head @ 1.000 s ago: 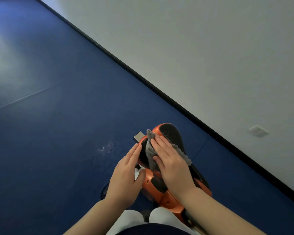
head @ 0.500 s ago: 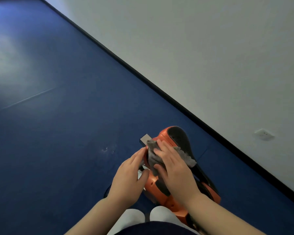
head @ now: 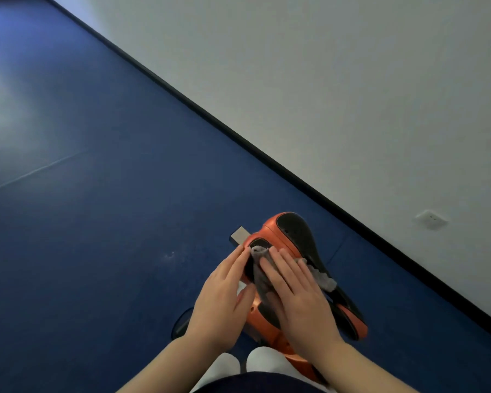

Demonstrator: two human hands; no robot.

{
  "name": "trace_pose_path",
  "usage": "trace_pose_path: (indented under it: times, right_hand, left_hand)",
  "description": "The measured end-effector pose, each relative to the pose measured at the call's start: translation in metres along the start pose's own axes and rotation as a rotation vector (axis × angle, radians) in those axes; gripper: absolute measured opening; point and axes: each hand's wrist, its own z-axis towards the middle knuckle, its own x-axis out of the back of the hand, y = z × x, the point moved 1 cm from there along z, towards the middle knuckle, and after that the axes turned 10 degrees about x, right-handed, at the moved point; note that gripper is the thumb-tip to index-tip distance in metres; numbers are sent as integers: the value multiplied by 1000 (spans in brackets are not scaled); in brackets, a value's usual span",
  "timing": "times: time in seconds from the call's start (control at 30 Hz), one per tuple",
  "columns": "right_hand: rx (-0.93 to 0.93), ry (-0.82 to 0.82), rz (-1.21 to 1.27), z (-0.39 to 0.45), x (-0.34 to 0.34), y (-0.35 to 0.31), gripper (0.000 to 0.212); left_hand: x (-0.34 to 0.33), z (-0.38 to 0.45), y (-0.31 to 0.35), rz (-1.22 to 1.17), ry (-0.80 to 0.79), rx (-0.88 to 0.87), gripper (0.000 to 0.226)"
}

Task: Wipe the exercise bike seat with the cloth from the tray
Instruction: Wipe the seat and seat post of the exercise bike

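A blue floor (head: pixel 97 222) meets a white wall (head: pixel 352 80). The orange-and-black seat (head: pixel 292 231) lies under both hands. No writing is legible. The right hand (head: pixel 298 293), fingers flat and spread, presses the grey cloth (head: pixel 260 276) onto it; the left hand (head: pixel 221 299), fingers straight together, touches the seat's left edge.

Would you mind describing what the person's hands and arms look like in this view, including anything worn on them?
Both forearms are bare to the bottom edge of the frame: no sleeves show. The left hand and right hand wear no gloves, and no rings, watch or bracelet can be seen on the fingers or wrists. The fingernails look short and unpainted, though the dim light makes that hard to confirm.
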Motion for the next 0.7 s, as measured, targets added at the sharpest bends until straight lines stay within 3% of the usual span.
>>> trace_pose_path:
  times: [0.2,0.5,0.7]
  right_hand:
    - [-185,20,16,41,-2,-6,57]
    - [-413,127,-1,-31,7,15,49]
    - [-371,35,-68,-27,6,15,51]
  left_hand:
    - [-10,12,12,-14,23,-18,57]
    - [-26,34,27,244,-32,-127,55]
    - [-41,44,24,426,133,-240,54]
